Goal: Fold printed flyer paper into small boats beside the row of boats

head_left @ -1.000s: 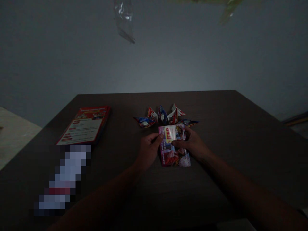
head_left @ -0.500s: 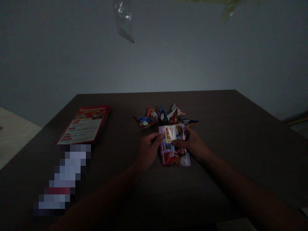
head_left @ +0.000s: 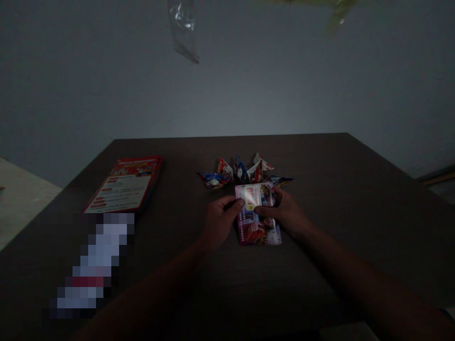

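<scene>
A glossy printed leaflet in pink, purple and red is held between both hands over the middle of the table. My left hand pinches its left edge, thumb on top. On the opposite side my right hand grips the right edge, its thumb lying across the front and its fingers mostly hidden behind. Just beyond the leaflet stand several folded paper boats in blue, red and white print, bunched close together.
A stack of red-and-white printed sheets lies at the table's left side. Nearer me is a blurred-out pale patch. The dark wooden table meets a grey wall, where a clear plastic bag hangs.
The leaflet tilts slightly, so a bright glare now covers its large printed number. Both hands shift only a little and keep their hold.
</scene>
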Motion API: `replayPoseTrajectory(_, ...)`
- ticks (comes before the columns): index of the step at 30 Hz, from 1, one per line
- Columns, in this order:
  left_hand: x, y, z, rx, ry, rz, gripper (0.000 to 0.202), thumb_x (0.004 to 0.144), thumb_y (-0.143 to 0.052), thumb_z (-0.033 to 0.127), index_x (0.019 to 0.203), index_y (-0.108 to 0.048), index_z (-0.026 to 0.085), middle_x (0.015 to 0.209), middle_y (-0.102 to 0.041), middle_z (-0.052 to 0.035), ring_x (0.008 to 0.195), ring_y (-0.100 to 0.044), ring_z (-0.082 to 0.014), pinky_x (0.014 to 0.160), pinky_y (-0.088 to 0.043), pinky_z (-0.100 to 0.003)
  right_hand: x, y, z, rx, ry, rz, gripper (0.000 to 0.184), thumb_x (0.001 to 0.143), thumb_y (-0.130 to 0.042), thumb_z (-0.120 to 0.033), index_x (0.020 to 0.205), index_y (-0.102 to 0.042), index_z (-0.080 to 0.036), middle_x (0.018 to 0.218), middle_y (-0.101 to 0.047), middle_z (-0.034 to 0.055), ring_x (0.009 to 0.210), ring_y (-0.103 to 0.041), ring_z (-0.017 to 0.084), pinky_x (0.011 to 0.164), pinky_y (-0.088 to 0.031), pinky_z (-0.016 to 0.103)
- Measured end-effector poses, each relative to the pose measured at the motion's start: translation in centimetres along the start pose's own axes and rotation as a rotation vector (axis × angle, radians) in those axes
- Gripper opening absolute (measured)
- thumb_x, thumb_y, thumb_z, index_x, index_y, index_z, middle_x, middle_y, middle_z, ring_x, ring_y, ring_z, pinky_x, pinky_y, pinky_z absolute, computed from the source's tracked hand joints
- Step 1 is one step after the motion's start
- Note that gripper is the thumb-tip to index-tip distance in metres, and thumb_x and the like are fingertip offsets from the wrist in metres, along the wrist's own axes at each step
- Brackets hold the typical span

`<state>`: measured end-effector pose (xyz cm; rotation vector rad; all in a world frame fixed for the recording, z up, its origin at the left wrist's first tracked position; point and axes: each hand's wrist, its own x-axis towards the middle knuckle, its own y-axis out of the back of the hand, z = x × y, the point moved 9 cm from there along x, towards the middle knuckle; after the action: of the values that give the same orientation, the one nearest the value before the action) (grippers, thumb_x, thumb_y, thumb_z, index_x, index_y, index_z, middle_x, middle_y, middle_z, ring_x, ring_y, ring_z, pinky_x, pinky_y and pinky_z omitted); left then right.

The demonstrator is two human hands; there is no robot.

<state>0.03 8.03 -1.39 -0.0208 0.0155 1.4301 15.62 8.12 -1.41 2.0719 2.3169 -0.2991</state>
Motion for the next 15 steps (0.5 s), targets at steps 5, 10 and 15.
replayPoseTrajectory(5, 0.0, -0.7, -0.3, 0.042, 0.023, -0.096, 0.029, 0.073, -0.069, 0.037, 0.088, -0.071, 0.013, 0.083, -0.072, -0.0065, 0.072, -0.065, -0.0182, 0.064, -0.05, -0.027, 0.0, 0.2, -0.1, 0.018, 0.031, 0.003, 0.054, 0.053, -0.083, -0.021, 0.099, -0.055, -0.02, 0.091, -0.07, 0.0015, 0.073, -0.066, 0.017, 0.069, -0.054, 0.031)
replayPoseTrajectory(10, 0.1, -1.6, -0.7, 0.025, 0.089, -0.197, 0.029, 0.072, -0.07, 0.031, 0.095, -0.071, 0.014, 0.093, -0.073, -0.0081, 0.075, -0.067, -0.0184, 0.068, -0.053, -0.029, 0.0, 0.2, -0.3, -0.014, 0.063, -0.003, 0.055, 0.054, -0.082, -0.021, 0.102, -0.055, -0.02, 0.094, -0.07, 0.0033, 0.077, -0.067, 0.018, 0.07, -0.054, 0.032)
replayPoseTrajectory(15, 0.2, -1.7, -1.0, 0.063, 0.088, -0.225, 0.031, 0.073, -0.07, 0.034, 0.095, -0.071, 0.012, 0.091, -0.073, -0.0092, 0.075, -0.068, -0.019, 0.068, -0.053, -0.03, 0.0, 0.1, -0.5, -0.047, 0.076, -0.015, 0.055, 0.056, -0.081, -0.02, 0.103, -0.054, -0.021, 0.09, -0.069, 0.0016, 0.076, -0.066, 0.018, 0.07, -0.055, 0.033)
